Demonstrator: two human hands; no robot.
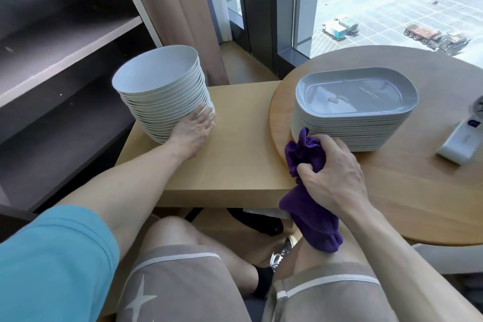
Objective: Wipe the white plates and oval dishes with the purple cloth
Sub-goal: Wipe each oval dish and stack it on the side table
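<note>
Head view: tall stack of white plates [162, 91] on far left part of rectangular wooden table [235, 144]. Left hand [194, 129] flat against stack's lower right side, fingers straight, gripping nothing. Stack of oval dishes [352, 112] on round table [405, 191], near its left edge. Right hand [332, 172] fisted round bunched purple cloth [311, 214], just in front of oval stack; cloth's upper end touches stack's lower left corner, loose end hangs over table edge above knee. White device [460, 141] right of dishes. Dark shelves [65, 42] at left.
</note>
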